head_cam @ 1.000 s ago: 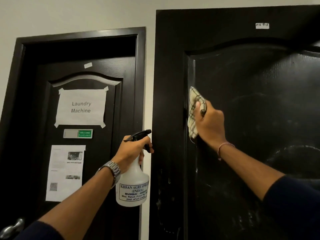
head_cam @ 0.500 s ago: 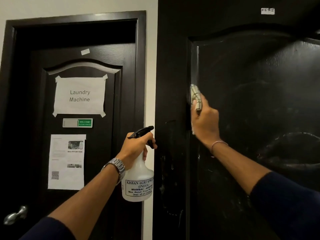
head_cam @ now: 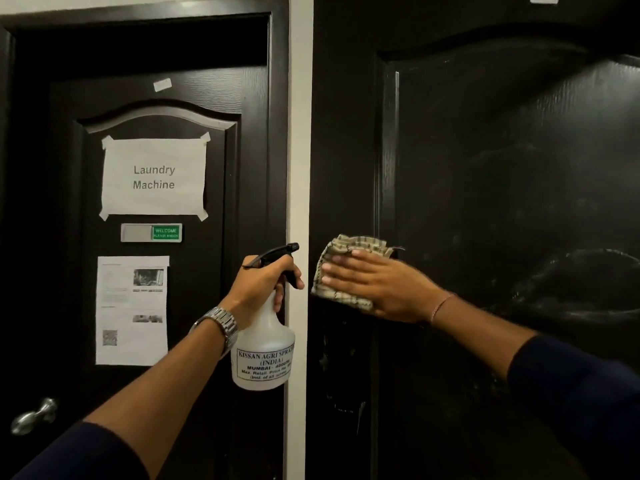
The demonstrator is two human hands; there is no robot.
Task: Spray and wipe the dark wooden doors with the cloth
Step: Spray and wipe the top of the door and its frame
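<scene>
I can't make out the smeared marks on the right door (head_cam: 502, 202) clearly; its top label is cut off. My right hand (head_cam: 374, 289) lies flat, fingers straight, pressing the cloth (head_cam: 341, 268) against that door's left edge. My left hand (head_cam: 258, 285) grips the neck of the bottle (head_cam: 265, 351), its contents unreadable through the cloudy plastic, before the left door (head_cam: 194, 98).
</scene>
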